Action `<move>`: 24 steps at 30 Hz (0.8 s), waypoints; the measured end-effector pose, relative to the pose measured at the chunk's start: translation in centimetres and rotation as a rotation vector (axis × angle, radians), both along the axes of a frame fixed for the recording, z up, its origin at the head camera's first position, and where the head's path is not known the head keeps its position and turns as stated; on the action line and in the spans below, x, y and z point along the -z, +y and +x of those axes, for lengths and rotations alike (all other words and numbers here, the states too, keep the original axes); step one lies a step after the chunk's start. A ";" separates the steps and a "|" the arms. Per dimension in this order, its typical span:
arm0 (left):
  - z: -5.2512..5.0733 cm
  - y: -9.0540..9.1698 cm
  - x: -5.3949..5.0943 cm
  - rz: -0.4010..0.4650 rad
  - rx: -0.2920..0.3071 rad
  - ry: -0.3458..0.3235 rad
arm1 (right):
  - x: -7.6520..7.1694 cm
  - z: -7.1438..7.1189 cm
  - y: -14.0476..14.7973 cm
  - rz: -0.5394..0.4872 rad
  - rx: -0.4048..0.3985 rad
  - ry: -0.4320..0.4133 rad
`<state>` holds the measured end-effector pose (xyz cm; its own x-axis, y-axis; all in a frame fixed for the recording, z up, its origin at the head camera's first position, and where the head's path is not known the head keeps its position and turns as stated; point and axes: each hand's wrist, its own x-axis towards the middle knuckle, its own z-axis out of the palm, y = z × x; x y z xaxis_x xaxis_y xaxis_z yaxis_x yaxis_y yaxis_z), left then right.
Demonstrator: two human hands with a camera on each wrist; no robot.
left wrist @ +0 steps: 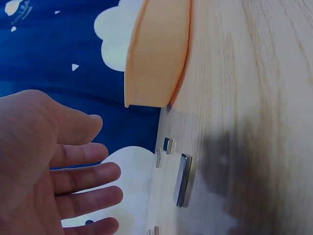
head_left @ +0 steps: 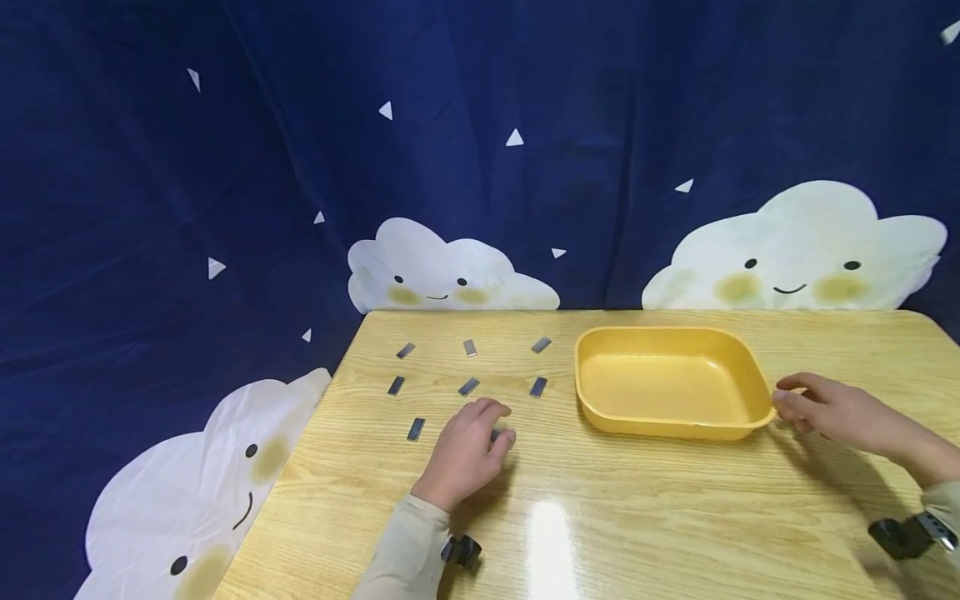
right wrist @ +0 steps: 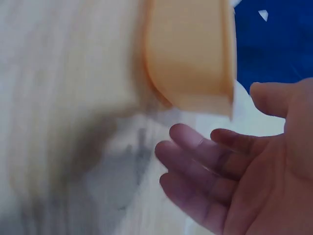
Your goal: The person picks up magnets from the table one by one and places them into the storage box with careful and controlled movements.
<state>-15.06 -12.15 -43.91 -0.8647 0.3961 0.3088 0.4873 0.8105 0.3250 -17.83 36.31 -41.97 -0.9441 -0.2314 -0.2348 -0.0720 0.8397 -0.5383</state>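
My left hand [head_left: 467, 450] hovers over a small dark rectangular piece [head_left: 495, 435], partly hidden by the fingers. In the left wrist view the left hand [left wrist: 63, 166] has relaxed, spread fingers and holds nothing; a metallic piece [left wrist: 184, 180] lies on the table to their right. At the right end of the yellow tray [head_left: 675, 427] is my right hand [head_left: 847, 417]. The right wrist view has the right hand [right wrist: 244, 166] with loosely bent fingers and nothing in them, close to the tray [right wrist: 190, 54]; whether it touches the rim I cannot tell.
Several more small dark pieces lie spaced apart left of the tray, among them one at the back [head_left: 406, 351] and one nearer the front [head_left: 416, 429]. A dark blue curtain [head_left: 465, 100] with white clouds hangs behind the wooden table [head_left: 637, 517].
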 end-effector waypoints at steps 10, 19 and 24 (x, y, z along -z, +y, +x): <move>0.1 0.2 -0.1 -0.006 -0.007 -0.016 | -1.2 -4.0 2.3 -0.121 0.031 -0.152; 0.2 0.1 -0.2 0.003 -0.023 -0.027 | -0.7 -6.4 2.1 -0.295 0.112 -0.247; 0.2 0.0 -0.2 -0.004 -0.022 -0.029 | -0.1 -6.7 1.1 -0.258 0.104 -0.231</move>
<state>-14.83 -12.17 -43.71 -0.8816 0.3780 0.2825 0.4600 0.8220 0.3356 -24.57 37.38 -41.82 -0.8946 -0.2164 -0.3909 0.1551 0.6701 -0.7259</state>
